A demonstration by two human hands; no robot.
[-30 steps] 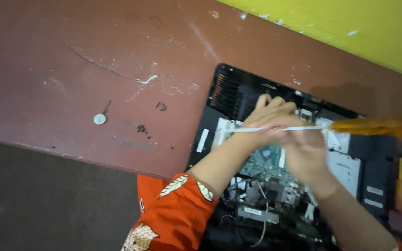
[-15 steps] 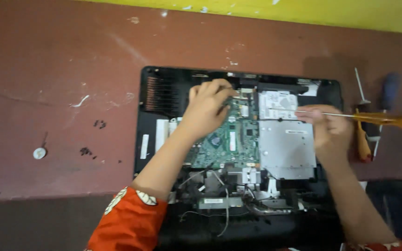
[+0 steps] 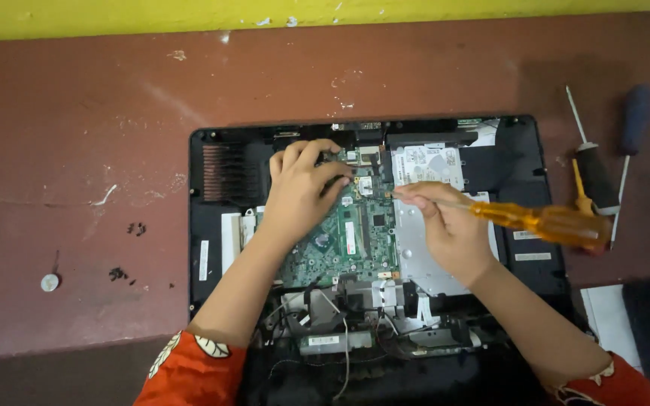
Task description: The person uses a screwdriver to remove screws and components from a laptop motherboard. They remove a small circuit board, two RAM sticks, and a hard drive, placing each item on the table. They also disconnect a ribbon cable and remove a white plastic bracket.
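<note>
Laptop (image 3: 220, 195), opened up with its insides showing, lies flat on a reddish-brown table (image 3: 77, 113) in front of the person. Its green circuit board (image 3: 347, 240) sits in the middle, with a silver metal plate (image 3: 423, 256) just beside it. Left hand (image 3: 299, 192) rests on the top part of the green board with fingers curled down onto it. Right hand (image 3: 445, 225) is pinching an orange screwdriver (image 3: 543, 223), which lies sideways over the laptop. More screwdrivers (image 3: 599, 173) lie on the table to the right. Tiny black screws (image 3: 119, 274) and a small silver disc (image 3: 50, 282) lie to the left.
</note>
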